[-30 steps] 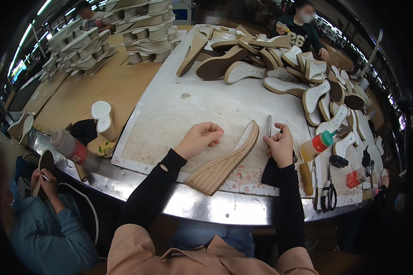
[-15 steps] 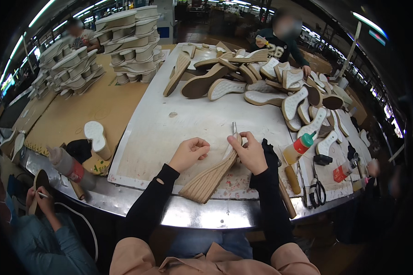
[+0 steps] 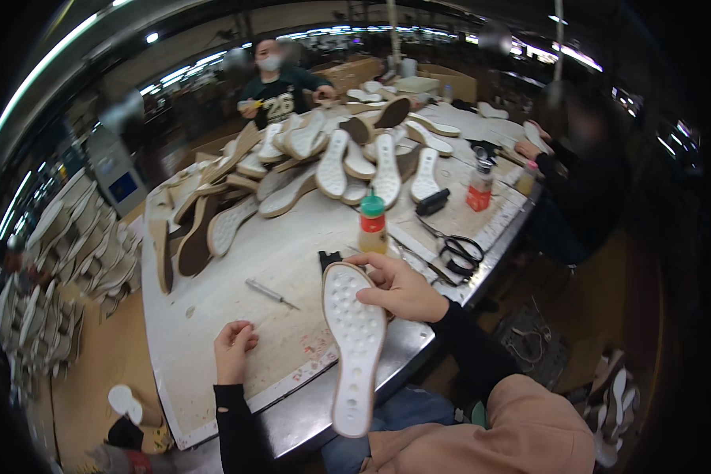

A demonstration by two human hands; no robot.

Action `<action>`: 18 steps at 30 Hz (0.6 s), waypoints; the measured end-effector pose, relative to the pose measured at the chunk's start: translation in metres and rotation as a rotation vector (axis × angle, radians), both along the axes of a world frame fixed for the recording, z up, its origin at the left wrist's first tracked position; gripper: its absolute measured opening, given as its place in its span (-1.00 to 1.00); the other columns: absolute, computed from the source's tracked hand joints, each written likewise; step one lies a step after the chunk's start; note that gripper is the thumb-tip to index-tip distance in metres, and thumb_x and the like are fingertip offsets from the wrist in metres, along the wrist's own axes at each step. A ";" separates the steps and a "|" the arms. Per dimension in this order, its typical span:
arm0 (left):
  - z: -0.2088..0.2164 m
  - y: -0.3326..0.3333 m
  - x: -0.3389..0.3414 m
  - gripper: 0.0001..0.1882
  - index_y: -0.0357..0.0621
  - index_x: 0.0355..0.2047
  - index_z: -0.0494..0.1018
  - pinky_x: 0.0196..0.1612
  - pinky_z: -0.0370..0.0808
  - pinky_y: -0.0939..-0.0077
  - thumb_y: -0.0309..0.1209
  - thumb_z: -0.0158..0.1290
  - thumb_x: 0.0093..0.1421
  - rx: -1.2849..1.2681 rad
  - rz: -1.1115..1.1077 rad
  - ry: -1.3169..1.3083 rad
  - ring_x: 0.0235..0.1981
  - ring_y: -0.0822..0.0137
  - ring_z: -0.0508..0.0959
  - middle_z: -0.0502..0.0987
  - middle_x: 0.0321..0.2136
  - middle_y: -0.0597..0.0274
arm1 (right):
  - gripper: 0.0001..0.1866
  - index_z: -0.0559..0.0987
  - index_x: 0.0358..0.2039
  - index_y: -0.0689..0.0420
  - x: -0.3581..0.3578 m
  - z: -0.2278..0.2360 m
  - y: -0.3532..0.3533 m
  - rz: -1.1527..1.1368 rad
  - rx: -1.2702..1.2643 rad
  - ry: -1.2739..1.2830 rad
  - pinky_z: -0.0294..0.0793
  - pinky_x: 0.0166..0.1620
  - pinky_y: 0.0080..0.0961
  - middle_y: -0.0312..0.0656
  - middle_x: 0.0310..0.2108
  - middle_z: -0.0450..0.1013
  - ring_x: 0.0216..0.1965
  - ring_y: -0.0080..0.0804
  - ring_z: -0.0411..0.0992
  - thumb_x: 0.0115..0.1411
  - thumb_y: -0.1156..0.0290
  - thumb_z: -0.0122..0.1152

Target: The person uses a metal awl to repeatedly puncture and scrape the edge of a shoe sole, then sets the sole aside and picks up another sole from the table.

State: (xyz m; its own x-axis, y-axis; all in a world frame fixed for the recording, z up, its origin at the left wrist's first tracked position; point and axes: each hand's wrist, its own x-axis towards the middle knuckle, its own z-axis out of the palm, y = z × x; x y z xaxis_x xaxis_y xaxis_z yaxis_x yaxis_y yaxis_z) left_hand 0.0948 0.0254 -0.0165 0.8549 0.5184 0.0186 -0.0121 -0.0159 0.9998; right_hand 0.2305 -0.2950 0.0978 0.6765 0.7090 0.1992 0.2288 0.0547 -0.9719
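My right hand grips a wedge shoe sole near its broad upper end, thumb on the dimpled white face. The sole hangs upright over the table's front edge, its narrower end toward me. My left hand is over the table to the left, holding nothing, with its fingers loosely curled and apart. Between the hands, farther in, a slim silver-handled tool with a thin pointed tip lies on the white tabletop. A black cloth-like piece shows just behind the sole.
A heap of soles covers the far side. Right of my hand stand a green-capped bottle, black scissors and a red-labelled bottle. One co-worker stands beyond the heap, another at right. Stacked soles stand left.
The silver tool has left my right hand and lies on the table. The sole is lifted and turned, white face showing. My hands have separated, and the view has swung right.
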 end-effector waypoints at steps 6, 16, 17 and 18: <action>0.000 0.011 -0.004 -0.85 -0.23 -0.20 0.48 -0.30 0.48 0.67 -0.42 0.06 0.28 0.068 0.007 -0.012 -0.40 0.50 0.54 0.57 -0.29 0.24 | -0.56 0.47 0.03 0.26 -0.009 0.020 -0.148 -0.450 -0.110 -0.201 0.40 -0.39 -0.60 -0.25 -0.50 0.51 -0.48 -0.66 0.40 0.12 0.45 0.26; -0.012 0.018 0.001 -0.80 -0.16 -0.12 0.45 -0.22 0.42 0.73 -0.37 0.04 0.30 0.107 -0.052 0.023 -0.34 0.56 0.46 0.53 -0.22 0.30 | -0.54 0.46 0.05 -0.04 -0.087 0.018 -0.412 -1.968 -0.894 -0.553 0.46 -0.07 -0.06 0.15 -0.22 0.54 -0.14 0.17 0.50 0.11 0.26 0.25; -0.011 0.020 0.000 -0.80 -0.16 -0.11 0.45 -0.21 0.41 0.73 -0.37 0.04 0.30 0.112 -0.039 0.024 -0.33 0.56 0.46 0.53 -0.21 0.30 | -0.57 0.46 0.04 -0.06 -0.098 0.017 -0.427 -2.062 -0.937 -0.550 0.46 -0.08 -0.06 0.13 -0.22 0.54 -0.14 0.16 0.50 0.12 0.30 0.23; -0.011 0.022 0.000 -0.79 -0.16 -0.10 0.44 -0.20 0.41 0.73 -0.36 0.04 0.30 0.117 -0.032 0.027 -0.32 0.57 0.45 0.52 -0.19 0.30 | -0.59 0.46 0.03 -0.08 -0.117 0.016 -0.446 -2.160 -0.986 -0.542 0.46 -0.09 -0.05 0.10 -0.22 0.54 -0.15 0.16 0.50 0.14 0.34 0.21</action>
